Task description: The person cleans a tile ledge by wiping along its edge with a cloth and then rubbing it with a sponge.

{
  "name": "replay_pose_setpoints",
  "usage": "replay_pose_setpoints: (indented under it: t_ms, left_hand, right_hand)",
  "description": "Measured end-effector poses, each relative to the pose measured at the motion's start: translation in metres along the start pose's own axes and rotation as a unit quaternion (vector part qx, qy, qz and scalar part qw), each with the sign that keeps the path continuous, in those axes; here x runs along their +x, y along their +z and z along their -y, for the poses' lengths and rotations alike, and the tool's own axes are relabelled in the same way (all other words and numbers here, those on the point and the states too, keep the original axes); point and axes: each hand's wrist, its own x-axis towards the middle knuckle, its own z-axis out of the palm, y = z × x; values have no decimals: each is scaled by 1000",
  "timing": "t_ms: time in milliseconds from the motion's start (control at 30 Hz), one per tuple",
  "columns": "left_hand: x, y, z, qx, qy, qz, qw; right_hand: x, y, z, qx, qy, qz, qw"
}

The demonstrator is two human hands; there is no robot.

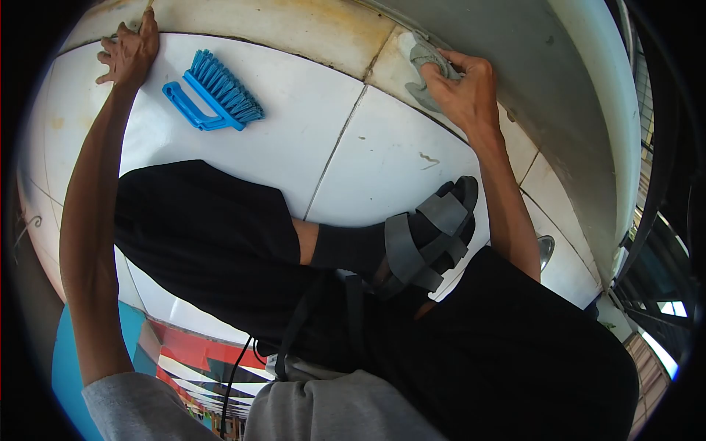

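Note:
My right hand [465,92] is closed on a grey-green cloth [424,94]. The cloth is pressed against the stained, cream tile strip [316,28] at the foot of a grey surface. At upper left, my left hand [131,53] rests with its fingers spread on the white tiles, close to the same strip. Between the hands, nearer the left one, a blue scrub brush [220,94] lies on the tiles. Its bristles face up and to the right, and its looped handle points left.
White floor tiles [397,158] with dark joints and small marks lie below me. My bent leg and sandalled foot [434,235] take up the middle. A curved grey panel [566,95] rises on the right. Part of a shiny metal object [546,250] shows beside my right arm.

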Motion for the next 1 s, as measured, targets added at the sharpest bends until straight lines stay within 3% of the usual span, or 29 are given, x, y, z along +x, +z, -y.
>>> replay_pose_setpoints:
  t_ms: [233,367,700,767,1000]
  left_hand:
    - [2,1,6,-5,4,10,1000]
    - [4,5,9,-4,6,0,1000]
    - [-3,1,4,-27,24,1,999]
    - [3,4,9,-10,13,9,1000]
    - [0,1,17,6,-11,1,1000]
  right_hand:
    - [-31,-22,-23,22,54,28,998]
    - [11,6,10,-16,-19,3,1000]
    - [-19,-8,0,2,39,42,998]
    - [2,3,20,-31,-18,28,999]
    - [-21,-9,4,-9,-16,51,999]
